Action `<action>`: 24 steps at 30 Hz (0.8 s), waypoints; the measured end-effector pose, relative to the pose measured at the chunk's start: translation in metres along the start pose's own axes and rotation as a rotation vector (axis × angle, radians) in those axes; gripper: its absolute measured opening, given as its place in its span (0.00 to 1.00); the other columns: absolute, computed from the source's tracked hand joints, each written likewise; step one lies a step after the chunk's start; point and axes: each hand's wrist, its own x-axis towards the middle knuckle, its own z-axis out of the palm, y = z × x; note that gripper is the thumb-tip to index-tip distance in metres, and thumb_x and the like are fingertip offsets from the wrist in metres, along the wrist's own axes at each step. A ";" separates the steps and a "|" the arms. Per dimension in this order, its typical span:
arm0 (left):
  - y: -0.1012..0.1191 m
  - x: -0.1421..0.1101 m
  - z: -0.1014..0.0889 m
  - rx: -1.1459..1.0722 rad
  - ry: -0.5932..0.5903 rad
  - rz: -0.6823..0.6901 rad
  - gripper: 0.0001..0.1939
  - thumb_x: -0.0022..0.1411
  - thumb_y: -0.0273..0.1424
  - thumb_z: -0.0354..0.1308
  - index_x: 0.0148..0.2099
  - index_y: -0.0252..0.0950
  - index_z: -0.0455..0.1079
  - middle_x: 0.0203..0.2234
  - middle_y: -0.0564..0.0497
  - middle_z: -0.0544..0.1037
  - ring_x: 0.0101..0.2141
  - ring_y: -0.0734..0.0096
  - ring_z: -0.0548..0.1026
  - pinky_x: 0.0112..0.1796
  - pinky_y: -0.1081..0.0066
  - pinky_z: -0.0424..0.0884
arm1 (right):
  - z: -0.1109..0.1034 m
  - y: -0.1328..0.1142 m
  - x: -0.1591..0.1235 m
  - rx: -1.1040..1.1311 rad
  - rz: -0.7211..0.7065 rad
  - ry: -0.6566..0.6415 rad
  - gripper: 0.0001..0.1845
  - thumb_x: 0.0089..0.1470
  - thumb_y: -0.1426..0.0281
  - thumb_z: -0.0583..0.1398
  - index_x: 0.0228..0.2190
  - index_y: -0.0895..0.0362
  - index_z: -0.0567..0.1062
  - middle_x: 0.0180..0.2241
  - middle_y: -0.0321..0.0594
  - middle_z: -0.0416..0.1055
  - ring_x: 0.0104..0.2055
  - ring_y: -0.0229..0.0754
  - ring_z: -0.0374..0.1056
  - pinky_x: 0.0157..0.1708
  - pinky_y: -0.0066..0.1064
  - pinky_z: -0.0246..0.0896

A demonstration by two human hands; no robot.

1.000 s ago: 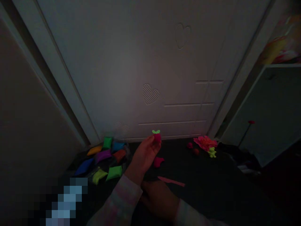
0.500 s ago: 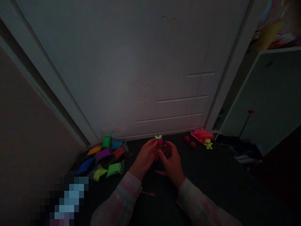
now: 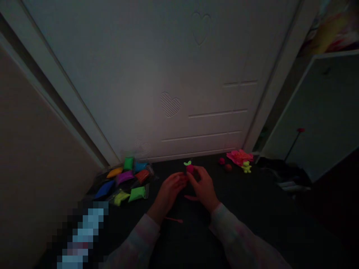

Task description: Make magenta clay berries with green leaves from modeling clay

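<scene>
pink clay berry (image 3: 190,169) with green leaf: pinched at right hand (image 3: 204,186) fingertips | left hand (image 3: 168,191): loosely curled just beside, holding nothing clear | advice: light grip, avoid squashing leaf | clay packets (image 3: 126,179): left of hands

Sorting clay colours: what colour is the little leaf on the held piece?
Bright green leaf, head view.

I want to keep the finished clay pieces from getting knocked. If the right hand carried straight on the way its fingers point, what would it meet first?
Probably the white door. The right hand, holding the pink clay berry, points up and away; the pink flower lies off to its right. Depth is unclear in this dim light.
</scene>
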 end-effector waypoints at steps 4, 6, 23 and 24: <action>-0.010 -0.010 -0.018 0.172 0.052 0.022 0.10 0.48 0.32 0.59 0.33 0.31 0.71 0.26 0.49 0.74 0.27 0.74 0.70 0.30 0.74 0.64 | -0.019 0.017 0.016 -0.118 0.049 0.069 0.16 0.50 0.62 0.54 0.35 0.60 0.70 0.31 0.42 0.69 0.33 0.40 0.65 0.35 0.32 0.60; -0.014 -0.014 -0.022 0.257 0.046 0.017 0.11 0.48 0.34 0.59 0.33 0.31 0.71 0.24 0.50 0.73 0.25 0.75 0.68 0.27 0.74 0.62 | -0.031 0.030 0.023 -0.193 0.099 0.085 0.17 0.50 0.61 0.55 0.35 0.62 0.70 0.32 0.43 0.69 0.34 0.41 0.65 0.36 0.33 0.60; -0.013 -0.014 -0.016 0.587 -0.036 -0.034 0.14 0.47 0.38 0.56 0.33 0.32 0.70 0.21 0.54 0.69 0.24 0.75 0.65 0.27 0.73 0.60 | -0.046 0.069 0.035 -0.725 0.395 -0.215 0.16 0.54 0.65 0.54 0.44 0.58 0.66 0.45 0.43 0.65 0.42 0.41 0.65 0.40 0.40 0.63; -0.013 -0.014 -0.016 0.594 -0.037 -0.033 0.14 0.47 0.38 0.56 0.33 0.33 0.70 0.21 0.54 0.68 0.24 0.75 0.65 0.27 0.73 0.60 | -0.046 0.069 0.035 -0.735 0.394 -0.222 0.16 0.54 0.65 0.54 0.44 0.58 0.66 0.45 0.43 0.65 0.42 0.41 0.65 0.40 0.40 0.63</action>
